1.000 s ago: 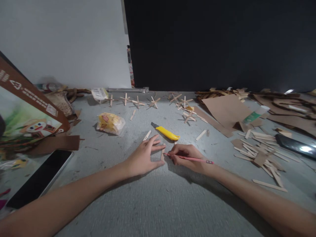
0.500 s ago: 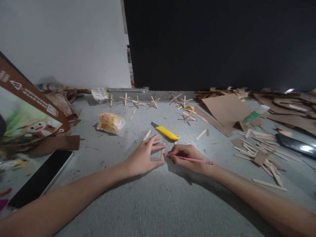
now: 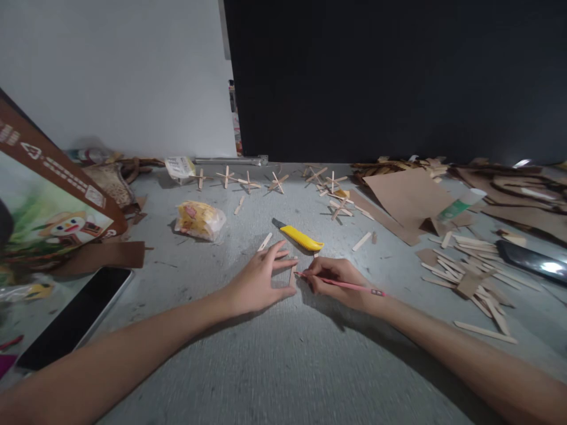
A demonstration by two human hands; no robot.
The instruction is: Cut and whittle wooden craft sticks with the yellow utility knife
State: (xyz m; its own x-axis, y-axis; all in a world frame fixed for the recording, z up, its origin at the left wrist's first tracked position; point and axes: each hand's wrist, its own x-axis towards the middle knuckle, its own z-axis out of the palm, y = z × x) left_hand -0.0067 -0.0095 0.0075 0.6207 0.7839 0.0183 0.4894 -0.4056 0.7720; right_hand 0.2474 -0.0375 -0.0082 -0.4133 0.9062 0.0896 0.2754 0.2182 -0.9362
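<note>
Between the thumb and fingers of my left hand (image 3: 254, 280), a short wooden craft stick (image 3: 293, 275) is held down on the grey tabletop (image 3: 274, 366). My right hand (image 3: 339, 280) grips a pink pencil (image 3: 354, 287), its tip at the stick's right edge. Just beyond my hands lies a yellow box cutter (image 3: 302, 237), its dark end pointing away to the left. A loose stick piece (image 3: 264, 241) rests past my left fingertips. Another piece (image 3: 362, 241) lies farther right.
Several crossed-stick stars (image 3: 277, 182) line the back. A yellow plastic packet (image 3: 200, 221) sits left of centre. A phone (image 3: 75, 319) and a printed box (image 3: 57, 183) stand at the left. On the right are a stick pile (image 3: 476, 277), cardboard (image 3: 407, 198), a glue tube (image 3: 463, 205) and a black object (image 3: 531, 260).
Both hands keep nearly the same pose, with the pencil tip still at the stick. The whole view has shifted very slightly.
</note>
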